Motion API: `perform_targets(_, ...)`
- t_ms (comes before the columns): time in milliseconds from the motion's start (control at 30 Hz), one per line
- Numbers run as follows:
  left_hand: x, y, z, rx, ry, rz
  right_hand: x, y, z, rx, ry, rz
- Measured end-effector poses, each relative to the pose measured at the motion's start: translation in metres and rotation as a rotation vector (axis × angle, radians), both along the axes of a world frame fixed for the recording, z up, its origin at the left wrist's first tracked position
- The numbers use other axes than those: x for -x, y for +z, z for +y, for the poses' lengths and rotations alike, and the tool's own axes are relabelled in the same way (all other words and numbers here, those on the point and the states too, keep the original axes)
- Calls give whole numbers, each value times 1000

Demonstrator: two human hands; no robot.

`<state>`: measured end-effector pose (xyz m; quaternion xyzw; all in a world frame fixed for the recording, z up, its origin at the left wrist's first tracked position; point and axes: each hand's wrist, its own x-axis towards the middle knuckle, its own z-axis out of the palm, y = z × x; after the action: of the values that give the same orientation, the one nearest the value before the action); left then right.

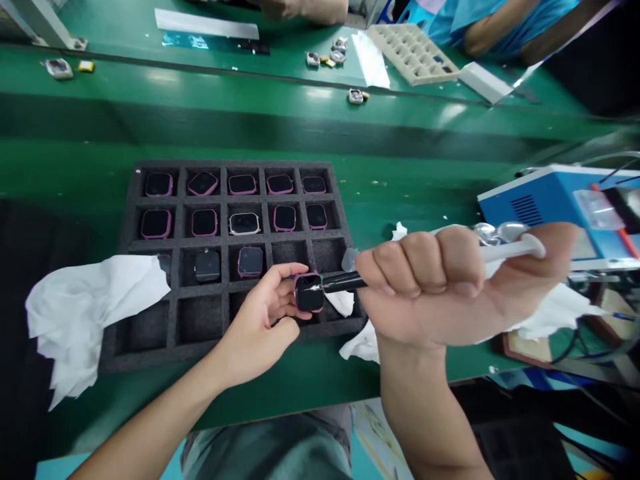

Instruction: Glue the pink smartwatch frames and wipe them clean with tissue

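My left hand (263, 317) holds a smartwatch body (309, 292) with a dark screen and a pink-purple frame, gripped at its edge between fingers and thumb. My right hand (425, 283) is wrapped around a black syringe (345, 282) with a white plunger (510, 251). The thumb reaches the plunger's end. The syringe's thin metal tip lies over the watch's screen; whether it touches cannot be made out. Beneath the hands is a dark foam tray (175, 327). Several watch bodies sit in its compartments, most with pink-purple frames, one silver-coloured (244, 224).
White cloth (95, 313) covers the tray's left edge. More white wipes (555, 310) lie at right, near a blue and white machine (540, 200). Beyond the raised ledge are small watch parts (337, 53), a beige tray (413, 53) and other people's arms (500, 27).
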<state>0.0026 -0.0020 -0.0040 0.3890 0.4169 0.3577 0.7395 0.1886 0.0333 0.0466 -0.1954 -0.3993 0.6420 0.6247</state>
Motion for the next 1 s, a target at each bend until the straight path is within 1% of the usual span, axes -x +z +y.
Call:
perform_targets(233, 0, 1, -1, -24, 2, 9, 1, -4, 0, 12, 11, 14)
perform_targets(400, 0, 1, -1, -22, -11, 9, 2, -3, 0, 8, 34, 10)
perform_targets(700, 0, 3, -2, -14, -2, 2, 6, -1, 0, 17, 9, -8)
perform_targets(1000, 0, 4, -1, -8, 14, -17, 5, -1, 1, 34, 45, -14)
